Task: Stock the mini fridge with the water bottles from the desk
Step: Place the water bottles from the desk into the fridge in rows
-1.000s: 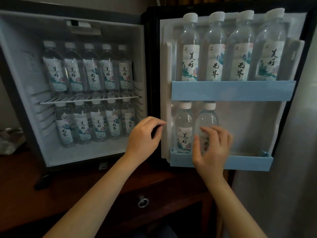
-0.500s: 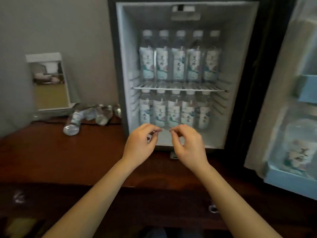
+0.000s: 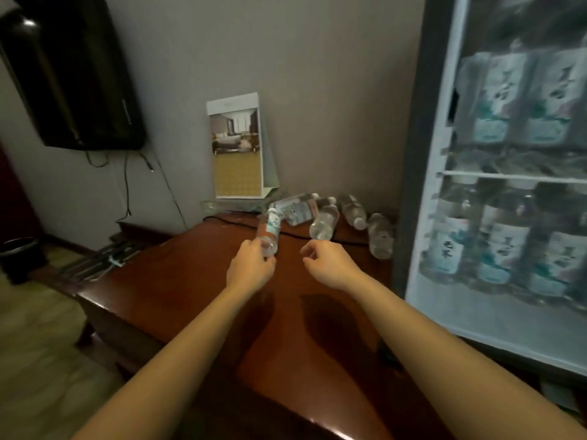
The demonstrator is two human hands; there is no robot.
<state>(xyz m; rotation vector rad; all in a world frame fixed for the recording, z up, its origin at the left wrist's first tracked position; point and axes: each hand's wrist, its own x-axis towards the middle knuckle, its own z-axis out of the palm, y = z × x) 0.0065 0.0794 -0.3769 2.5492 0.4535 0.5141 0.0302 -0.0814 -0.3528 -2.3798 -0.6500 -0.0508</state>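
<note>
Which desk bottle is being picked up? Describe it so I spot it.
On the wooden desk, left of the fridge, bottles lie heaped by the wall. It is the leftmost bottle, the only one gripped, at its near end, by the left hand.

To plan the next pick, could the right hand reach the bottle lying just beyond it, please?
Probably yes: the right hand is empty, and nothing stands between it and that bottle.

Bottles (image 3: 322, 222) lie far back on the desk (image 3: 190, 290) — card (image 3: 236, 147) behind them, fridge (image 3: 408, 185) at right.

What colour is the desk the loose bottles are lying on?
The desk is glossy reddish-brown wood; head view.
</note>
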